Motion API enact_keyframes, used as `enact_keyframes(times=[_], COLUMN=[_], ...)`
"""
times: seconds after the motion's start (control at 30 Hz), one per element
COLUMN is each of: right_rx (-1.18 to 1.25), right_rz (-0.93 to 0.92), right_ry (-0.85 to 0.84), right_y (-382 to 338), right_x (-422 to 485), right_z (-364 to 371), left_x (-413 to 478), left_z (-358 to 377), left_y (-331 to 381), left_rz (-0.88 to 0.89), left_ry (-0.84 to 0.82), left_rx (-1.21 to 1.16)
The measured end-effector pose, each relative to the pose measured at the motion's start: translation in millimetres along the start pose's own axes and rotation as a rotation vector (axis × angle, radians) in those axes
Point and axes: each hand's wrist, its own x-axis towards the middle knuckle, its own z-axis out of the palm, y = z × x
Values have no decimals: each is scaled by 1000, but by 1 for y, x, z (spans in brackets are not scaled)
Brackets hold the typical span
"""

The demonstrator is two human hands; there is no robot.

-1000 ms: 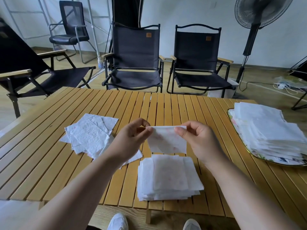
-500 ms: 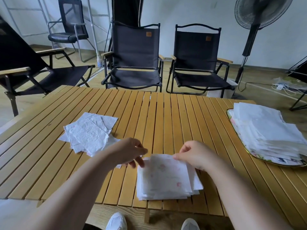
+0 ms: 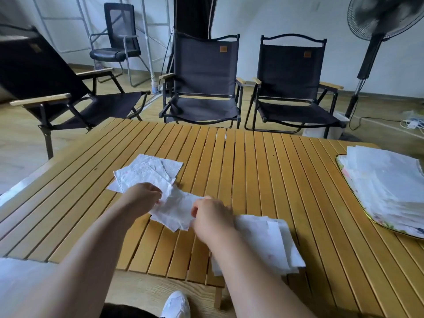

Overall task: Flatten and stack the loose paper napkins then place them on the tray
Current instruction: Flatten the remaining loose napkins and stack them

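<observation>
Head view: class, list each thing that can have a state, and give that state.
Crumpled white paper napkin, held between both hands.
Left hand, pinching that napkin.
Right hand, pinching that napkin.
Loose white napkin pile, unsorted, overlapping.
Flattened white napkin stack, stacked, edges uneven.
Floral-rimmed tray, loaded with stacked napkins.

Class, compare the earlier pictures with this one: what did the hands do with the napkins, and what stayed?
The napkin held up earlier was laid on the flattened stack and released. Both hands moved left: the left hand and right hand now pinch a crumpled napkin by the loose pile. The loaded tray stayed put.
</observation>
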Motion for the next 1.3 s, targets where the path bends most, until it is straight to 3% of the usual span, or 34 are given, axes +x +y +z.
enact_keyframes(times=[0.17,0.4,0.6,0.93,1.1,1.17,1.3], right_rx=[105,455,736,834,839,836,822], right_rz=[-111,-154,-68,-93,-112,-121,-108], right_ry=[94,237,312,358,398,419,504], right_y=[5,33,70,112,121,120,116], right_x=[-6,-8,-10,-28,-35,-34,-29], right_z=[-7,-37,-58,-75,-81,-81,-80], left_x=[0,-19,-37,-44,-47,-45,-41], left_z=[-3,1,5,34,41,48,54], left_y=[3,28,45,66,69,69,71], left_rz=[35,260,299,344,405,426,292], left_ry=[-50,-245,-369,-233,-377,-339,-236], left_rx=[31,67,-345,-275,-233,-167,-376])
